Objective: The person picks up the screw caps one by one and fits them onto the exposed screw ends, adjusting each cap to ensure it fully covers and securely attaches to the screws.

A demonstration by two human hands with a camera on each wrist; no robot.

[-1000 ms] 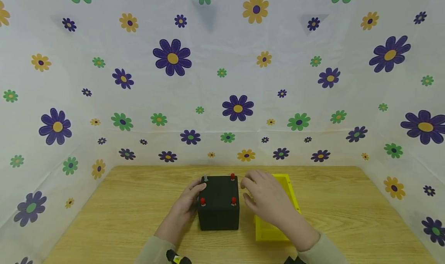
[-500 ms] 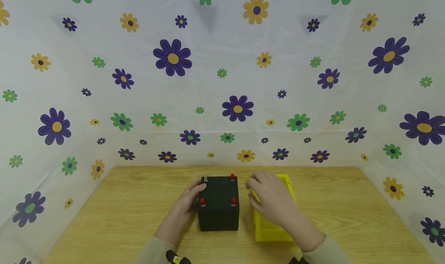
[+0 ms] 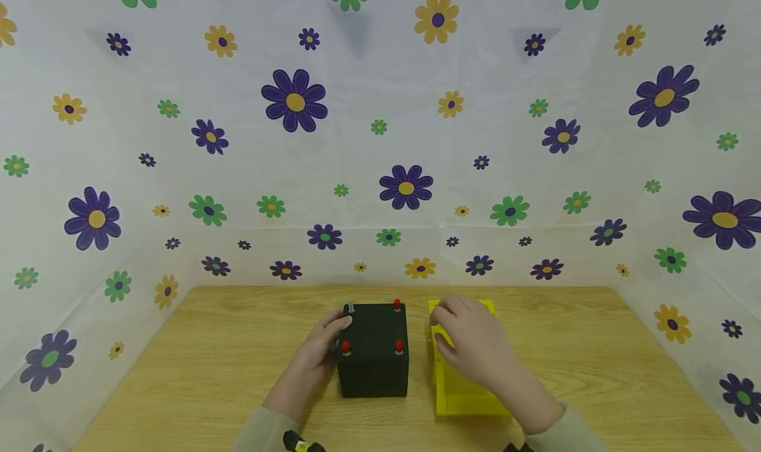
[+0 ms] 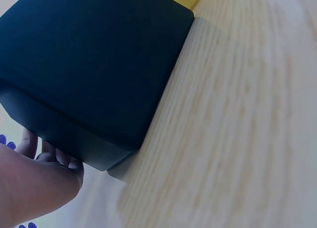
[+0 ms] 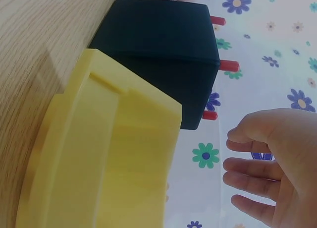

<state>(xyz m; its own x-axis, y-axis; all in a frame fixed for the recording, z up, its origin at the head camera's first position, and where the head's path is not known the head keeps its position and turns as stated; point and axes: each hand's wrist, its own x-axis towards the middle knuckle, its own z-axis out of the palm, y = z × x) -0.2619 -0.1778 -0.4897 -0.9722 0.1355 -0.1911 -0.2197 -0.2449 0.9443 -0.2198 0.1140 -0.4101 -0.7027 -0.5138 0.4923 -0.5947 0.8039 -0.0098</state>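
Observation:
A black box [image 3: 373, 330] stands upright on the table, with a red-capped toggle switch [image 3: 399, 346] at three of its top corners. At the far left corner a bare metal toggle lever [image 3: 351, 307] sticks up. My left hand [image 3: 315, 346] holds the box by its left side, thumb over the top edge beside the lever and fingers along the side. My right hand [image 3: 472, 339] hovers over the yellow bin [image 3: 440, 399], fingers loosely bent. In the right wrist view nothing shows between the fingers of that hand [image 5: 287, 163].
The yellow bin stands just right of the box, a narrow gap between them; the right hand and forearm hide much of its inside. Wood-grain table [image 3: 238, 333] surrounds both. A flower-patterned white sheet [image 3: 357, 154] closes off the back and sides.
My right hand has moved right, away from the box, to over the yellow bin. The left hand and the box have stayed in place.

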